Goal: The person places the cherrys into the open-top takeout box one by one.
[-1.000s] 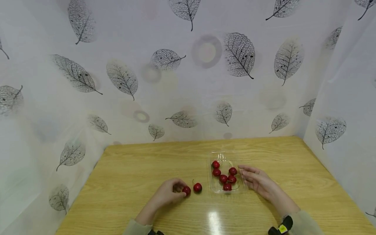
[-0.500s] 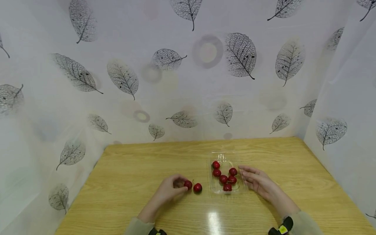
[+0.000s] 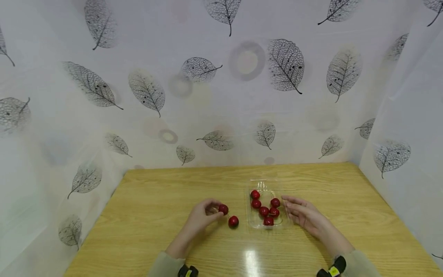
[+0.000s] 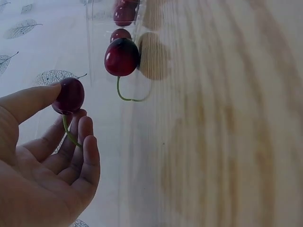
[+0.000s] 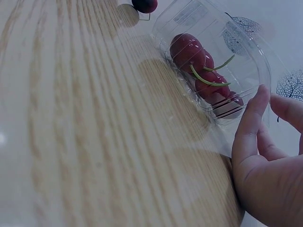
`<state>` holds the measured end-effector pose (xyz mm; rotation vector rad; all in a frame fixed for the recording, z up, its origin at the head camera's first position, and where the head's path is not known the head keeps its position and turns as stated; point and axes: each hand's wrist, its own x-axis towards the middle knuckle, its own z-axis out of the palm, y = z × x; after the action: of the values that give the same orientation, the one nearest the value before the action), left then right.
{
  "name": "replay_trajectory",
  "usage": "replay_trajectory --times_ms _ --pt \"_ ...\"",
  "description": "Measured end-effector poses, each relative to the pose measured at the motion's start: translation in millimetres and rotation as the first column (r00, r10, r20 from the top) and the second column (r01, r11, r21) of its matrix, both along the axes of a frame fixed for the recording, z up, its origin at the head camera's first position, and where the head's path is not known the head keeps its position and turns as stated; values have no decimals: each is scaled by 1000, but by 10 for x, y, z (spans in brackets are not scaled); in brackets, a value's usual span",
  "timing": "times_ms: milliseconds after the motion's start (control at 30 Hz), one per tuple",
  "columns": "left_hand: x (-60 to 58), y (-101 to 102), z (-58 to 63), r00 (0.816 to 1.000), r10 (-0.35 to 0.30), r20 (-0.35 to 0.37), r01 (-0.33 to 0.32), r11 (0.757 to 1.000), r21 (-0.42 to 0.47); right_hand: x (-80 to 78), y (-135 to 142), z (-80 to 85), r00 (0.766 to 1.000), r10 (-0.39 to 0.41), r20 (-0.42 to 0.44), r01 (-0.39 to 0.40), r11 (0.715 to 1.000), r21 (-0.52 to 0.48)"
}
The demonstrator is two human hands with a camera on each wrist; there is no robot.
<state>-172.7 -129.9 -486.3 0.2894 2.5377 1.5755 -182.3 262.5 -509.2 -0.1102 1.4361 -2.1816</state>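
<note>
My left hand (image 3: 200,219) pinches a dark red cherry (image 3: 223,209) between thumb and fingertips. In the left wrist view that cherry's green stem hangs down towards the other fingers. A second cherry (image 3: 233,221) with a stem lies on the table, just right of and nearer than the held one. Further right stands a clear plastic container (image 3: 254,223) with several cherries (image 3: 264,211) in it. Beside its right wall is my right hand (image 3: 306,216), fingers extended. In the right wrist view its fingertips (image 5: 259,97) touch the container's side.
A light wood table (image 3: 166,188) lies under everything. Behind it and at both sides hangs a white sheet (image 3: 221,104) printed with leaves. The container's transparent raised part (image 3: 263,183) stands at its far end.
My left hand has moved away from me and slightly right, carrying the pinched cherry past the loose one. My right hand keeps its place beside the container.
</note>
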Motion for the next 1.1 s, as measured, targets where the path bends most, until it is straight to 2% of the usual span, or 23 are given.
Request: replay_trajectory --times_ms 400,800,1100 --pt "-110 172 88 999 -33 -27 33 999 -3 15 4 -6 999 10 -32 -10 1000 -2" --pt "-255 471 245 996 -77 -45 77 997 -5 -6 -8 1 1000 8 -29 -8 1000 19" --pt "-376 713 260 994 -105 -30 106 994 10 -16 19 -40 999 14 -50 -13 1000 17"
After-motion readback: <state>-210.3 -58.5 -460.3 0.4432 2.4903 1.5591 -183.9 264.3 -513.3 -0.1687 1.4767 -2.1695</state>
